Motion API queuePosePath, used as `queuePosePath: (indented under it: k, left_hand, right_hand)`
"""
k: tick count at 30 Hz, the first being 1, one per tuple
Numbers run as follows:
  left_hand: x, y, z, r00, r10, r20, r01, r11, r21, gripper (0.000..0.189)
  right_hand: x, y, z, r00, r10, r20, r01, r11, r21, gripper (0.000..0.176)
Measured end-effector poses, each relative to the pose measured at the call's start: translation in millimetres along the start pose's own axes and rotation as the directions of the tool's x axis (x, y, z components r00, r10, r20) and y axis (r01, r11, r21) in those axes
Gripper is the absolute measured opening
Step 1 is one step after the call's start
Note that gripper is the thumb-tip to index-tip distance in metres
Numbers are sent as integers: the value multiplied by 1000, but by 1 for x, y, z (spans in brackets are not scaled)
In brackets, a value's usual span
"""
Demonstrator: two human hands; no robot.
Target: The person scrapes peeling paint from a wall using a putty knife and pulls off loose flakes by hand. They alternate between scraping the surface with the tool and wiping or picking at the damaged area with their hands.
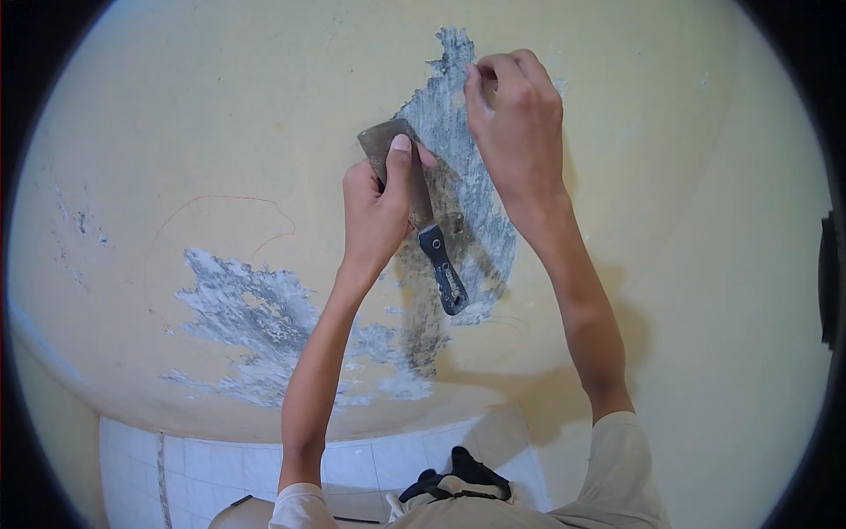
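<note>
My left hand (377, 207) grips a putty knife (426, 207) by its metal blade, thumb pressed on the flat face. Its black handle (443, 271) hangs down to the right, in front of the wall. Higher up, my right hand (522, 119) has thumb and fingers pinched together by the right edge of a tall grey patch of bared wall (451, 115). Whatever may be between those fingertips is too small to make out. Flaked yellow paint (300, 97) borders the patch with a ragged edge.
A second scraped patch (247, 309) spreads across the lower left wall, with small chips (84, 220) farther left. A thin reddish curved line is drawn above it. White floor tiles (370, 463) and my dark shoes (467, 472) are below. A dark object (827, 278) sits at the right edge.
</note>
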State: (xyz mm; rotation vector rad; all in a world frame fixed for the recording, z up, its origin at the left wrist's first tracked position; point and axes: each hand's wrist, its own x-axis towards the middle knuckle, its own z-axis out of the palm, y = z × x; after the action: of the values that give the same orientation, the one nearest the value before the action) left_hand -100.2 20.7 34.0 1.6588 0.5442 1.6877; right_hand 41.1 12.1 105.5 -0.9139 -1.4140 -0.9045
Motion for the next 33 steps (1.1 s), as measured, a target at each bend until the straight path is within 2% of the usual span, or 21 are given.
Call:
queuePosePath:
  k: [2,8,10,14,16,17,23,25,28,32,33]
  left_hand:
    - [0,0,1,1000,-17,-1,17,1000,0,40]
    - [0,-3,0,999,44,-2,-44,999,25,38]
    - [0,-3,-1,999,29,16,-30,999,21,38]
    - [5,-12,-6,994,95,48,-99,990,102,42]
    - [2,-7,-2,999,42,14,-43,999,28,37]
    - [1,-6,-1,999,39,16,-40,999,26,37]
    - [0,-3,0,999,33,14,-32,999,-7,37]
    - [0,-2,-1,1000,21,23,-20,999,-26,38]
    - [0,-2,0,999,31,16,-31,999,12,39]
    - [0,-4,1,999,39,-6,-39,999,16,40]
    - [0,-5,0,999,38,2,-38,999,3,40]
  right_hand:
    - [4,1,1,999,-43,-22,41,998,-50,13]
    - [8,12,-3,993,-89,81,90,996,-11,11]
    - [2,13,-12,995,3,100,-14,994,110,12]
    - [-6,9,-11,1000,2,13,-3,990,141,13]
    - [-6,12,-7,994,-102,-43,104,994,45,14]
    - [-7,12,-7,994,-101,-40,103,994,42,14]
    - [0,-3,-8,998,-26,58,27,999,-28,14]
    - [3,-8,-8,994,48,99,-41,996,-73,13]
    - [7,-10,-5,992,43,120,-22,985,-173,14]
    - [10,-2,0,991,27,128,-1,980,-199,19]
    - [12,3,-4,988,81,129,-54,979,-195,20]
